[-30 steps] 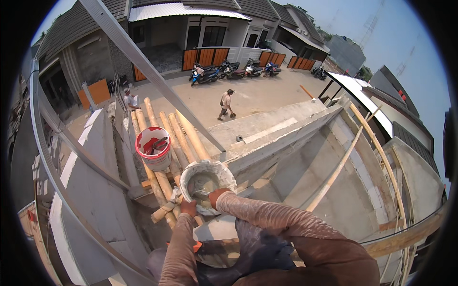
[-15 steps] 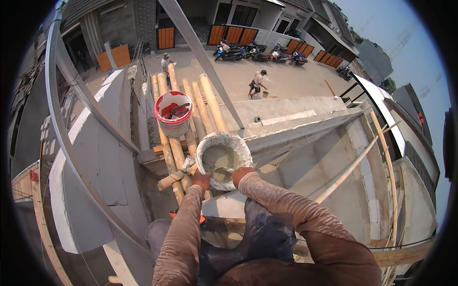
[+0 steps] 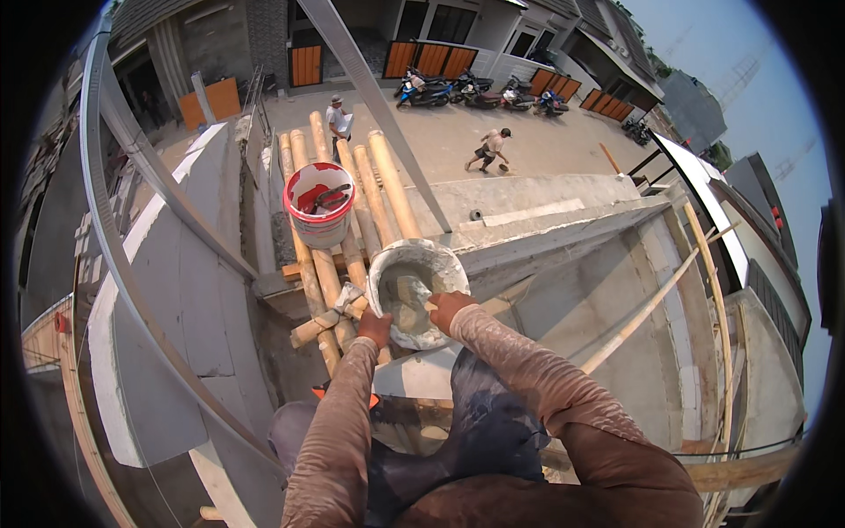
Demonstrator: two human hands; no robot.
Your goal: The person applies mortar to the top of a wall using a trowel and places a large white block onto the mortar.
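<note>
A round bucket [image 3: 374,272] caked with dried mortar stands in front of me, with wet grey mortar [image 3: 403,319] inside. My left hand [image 3: 376,328] is closed on the near-left part of its rim. From the right, my right hand [image 3: 450,311] reaches over the rim, wrapped round the handle of a trowel [image 3: 417,290]. The trowel's blade lies in the mortar and is largely coated, so its outline is hard to see. Beyond, to the left, a white bucket with a red rim [image 3: 319,231] holds tools [image 3: 331,199] I cannot name surely.
Bamboo poles [image 3: 393,187] run outward under the red-rimmed bucket. A metal channel [image 3: 378,106] slants across ahead, and a curved-looking one [image 3: 132,290] passes at left. Block walls [image 3: 546,233] drop beside me. Two people [image 3: 489,150] [image 3: 338,119] and parked motorbikes [image 3: 480,92] are below.
My right hand has shifted slightly right and up, and the trowel has moved farther into the mortar. The bucket sits slightly farther right. Below, one person has moved right and bends toward a pail.
</note>
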